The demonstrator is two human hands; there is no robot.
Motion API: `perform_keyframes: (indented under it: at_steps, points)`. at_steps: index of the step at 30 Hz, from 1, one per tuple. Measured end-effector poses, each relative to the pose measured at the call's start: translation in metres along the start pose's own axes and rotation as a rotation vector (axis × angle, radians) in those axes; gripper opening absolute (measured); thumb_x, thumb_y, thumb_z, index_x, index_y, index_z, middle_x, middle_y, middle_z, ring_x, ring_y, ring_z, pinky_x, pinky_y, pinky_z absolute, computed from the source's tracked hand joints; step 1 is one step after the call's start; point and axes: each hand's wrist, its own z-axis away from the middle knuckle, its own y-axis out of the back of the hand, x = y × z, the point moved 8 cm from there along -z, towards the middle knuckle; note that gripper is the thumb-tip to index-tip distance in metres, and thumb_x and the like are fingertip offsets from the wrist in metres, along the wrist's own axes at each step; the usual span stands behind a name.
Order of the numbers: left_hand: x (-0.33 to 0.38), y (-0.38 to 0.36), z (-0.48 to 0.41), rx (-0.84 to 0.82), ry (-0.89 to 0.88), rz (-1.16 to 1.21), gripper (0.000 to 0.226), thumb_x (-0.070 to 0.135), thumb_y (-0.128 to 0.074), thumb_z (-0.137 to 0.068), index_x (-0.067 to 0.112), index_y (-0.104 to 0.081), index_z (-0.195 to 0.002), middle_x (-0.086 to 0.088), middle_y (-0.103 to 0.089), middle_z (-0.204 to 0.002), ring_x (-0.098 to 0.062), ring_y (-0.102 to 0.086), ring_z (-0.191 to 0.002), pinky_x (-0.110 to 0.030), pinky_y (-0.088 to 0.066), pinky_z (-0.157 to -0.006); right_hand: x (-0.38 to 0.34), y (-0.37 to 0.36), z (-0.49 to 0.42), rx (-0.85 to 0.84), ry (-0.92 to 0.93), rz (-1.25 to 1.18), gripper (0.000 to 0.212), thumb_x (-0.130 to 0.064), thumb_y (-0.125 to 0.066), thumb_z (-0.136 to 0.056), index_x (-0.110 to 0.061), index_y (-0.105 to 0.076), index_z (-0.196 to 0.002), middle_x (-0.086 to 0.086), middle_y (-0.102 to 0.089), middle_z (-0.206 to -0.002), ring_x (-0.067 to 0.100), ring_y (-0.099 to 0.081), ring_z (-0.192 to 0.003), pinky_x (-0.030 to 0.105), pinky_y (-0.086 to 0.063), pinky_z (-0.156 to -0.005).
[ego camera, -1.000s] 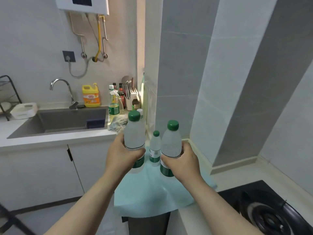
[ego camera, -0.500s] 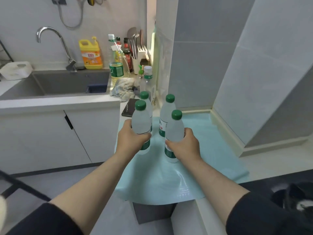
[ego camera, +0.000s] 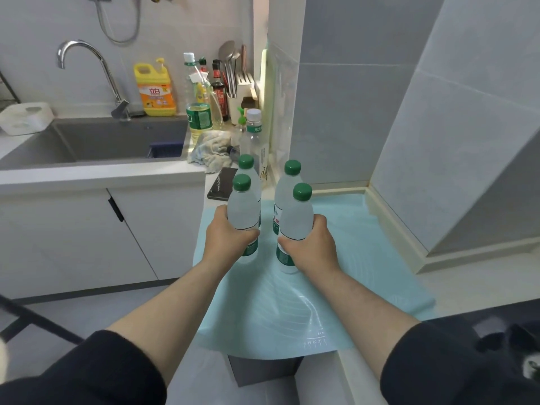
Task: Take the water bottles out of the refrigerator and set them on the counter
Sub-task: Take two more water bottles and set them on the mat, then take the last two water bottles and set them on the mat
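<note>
My left hand [ego camera: 226, 236] grips a clear green-capped water bottle [ego camera: 243, 209] around its middle. My right hand [ego camera: 309, 248] grips a second such bottle [ego camera: 295, 220]. Both bottles are upright, low over or on the pale blue mat [ego camera: 344, 276] covering the counter. Two more green-capped bottles stand on the mat right behind them: one back left [ego camera: 247, 166], one back right [ego camera: 287, 182]. The refrigerator is out of sight.
A black phone [ego camera: 222, 187] lies left of the mat. Behind are a rag [ego camera: 209, 150], a white-capped bottle [ego camera: 253, 133], sauce bottles, a yellow detergent jug [ego camera: 155, 89] and the sink [ego camera: 96, 141]. A tiled wall rises on the right; a black stove [ego camera: 502, 331] sits near right.
The view has tilted down and closer to the counter. Both hands have carried their bottles down toward the mat, in front of the two standing bottles.
</note>
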Motion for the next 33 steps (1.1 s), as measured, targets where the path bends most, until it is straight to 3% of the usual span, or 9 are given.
perform_keyframes:
  at_steps: [7,10,13,16,20,23,26,28,33]
  points:
    - [0.001,-0.001,0.004,-0.046,-0.011,0.035,0.076,0.033,-0.087,-0.053,0.033,-0.046,-0.118,0.020,-0.060,-0.102,-0.012,-0.063,-0.098,-0.022,-0.048,-0.064,0.002,-0.004,0.000,-0.045,0.004,0.009,0.073,-0.034,-0.087,-0.064,-0.026,-0.039,-0.117,-0.003,-0.054,-0.111,0.021,-0.057,-0.099,0.014,-0.038,-0.057]
    - [0.022,0.011,0.015,-0.036,-0.092,0.065,0.088,0.033,-0.088,-0.057,0.039,-0.039,-0.129,0.017,-0.056,-0.122,-0.015,-0.057,-0.114,-0.024,-0.049,-0.080,-0.007,0.009,0.008,-0.049,-0.006,0.007,0.091,-0.044,-0.082,-0.067,-0.022,-0.032,-0.141,-0.001,-0.048,-0.130,0.021,-0.050,-0.115,0.024,-0.040,-0.079]
    - [0.059,0.055,0.044,0.065,-0.156,0.051,0.102,0.055,-0.078,-0.061,0.035,-0.027,-0.148,0.015,-0.037,-0.145,-0.009,-0.038,-0.129,-0.032,-0.035,-0.099,-0.042,0.043,0.035,0.054,0.095,-0.056,0.087,-0.054,-0.067,-0.074,-0.024,-0.029,-0.146,-0.002,-0.042,-0.144,0.018,-0.042,-0.130,0.028,-0.032,-0.095]
    - [0.116,0.116,0.082,0.094,-0.296,0.092,0.091,0.062,-0.070,-0.066,0.043,-0.030,-0.146,0.021,-0.036,-0.141,-0.008,-0.039,-0.127,-0.031,-0.036,-0.097,-0.109,0.073,0.072,0.108,0.306,-0.099,0.073,-0.061,-0.056,-0.073,-0.030,-0.039,-0.137,-0.016,-0.046,-0.128,0.000,-0.044,-0.117,0.014,-0.029,-0.094]
    - [0.216,0.208,0.133,0.135,-0.520,0.108,0.076,0.054,-0.062,-0.073,0.030,-0.043,-0.143,0.020,-0.049,-0.139,0.008,-0.045,-0.126,-0.024,-0.037,-0.104,-0.225,0.097,0.117,0.067,0.497,-0.146,0.057,-0.051,-0.059,-0.080,-0.034,-0.042,-0.131,-0.021,-0.048,-0.120,-0.014,-0.044,-0.110,-0.002,-0.030,-0.084]
    - [0.275,0.267,0.180,0.168,-0.625,0.080,0.065,0.051,-0.059,-0.078,0.031,-0.044,-0.138,0.016,-0.051,-0.137,0.006,-0.046,-0.127,-0.023,-0.038,-0.106,-0.300,0.110,0.159,-0.001,0.608,-0.152,0.060,-0.050,-0.059,-0.082,-0.026,-0.046,-0.135,-0.012,-0.052,-0.128,0.000,-0.048,-0.114,0.008,-0.033,-0.091]
    - [0.314,0.321,0.233,0.225,-0.665,0.048,0.056,0.050,-0.056,-0.079,0.036,-0.046,-0.133,0.020,-0.051,-0.135,-0.002,-0.048,-0.128,-0.036,-0.040,-0.108,-0.358,0.120,0.208,-0.065,0.684,-0.191,0.057,-0.049,-0.058,-0.082,-0.025,-0.050,-0.133,-0.008,-0.056,-0.129,0.008,-0.052,-0.116,0.027,-0.043,-0.095]
    - [0.328,0.356,0.275,0.297,-0.661,0.019,0.059,0.050,-0.056,-0.080,0.031,-0.049,-0.135,0.011,-0.054,-0.138,-0.007,-0.049,-0.130,-0.044,-0.039,-0.109,-0.387,0.123,0.246,-0.124,0.741,-0.264,0.058,-0.048,-0.059,-0.081,-0.026,-0.049,-0.134,-0.006,-0.056,-0.133,0.011,-0.052,-0.122,0.035,-0.043,-0.101]
    - [0.349,0.429,0.409,0.589,-0.694,-0.126,0.062,0.063,-0.055,-0.086,0.032,-0.049,-0.139,0.015,-0.052,-0.144,-0.010,-0.046,-0.135,-0.049,-0.039,-0.108,-0.436,0.118,0.355,-0.334,0.942,-0.504,0.053,-0.056,-0.057,-0.076,-0.050,-0.048,-0.127,-0.026,-0.055,-0.130,0.003,-0.053,-0.121,0.030,-0.042,-0.097]
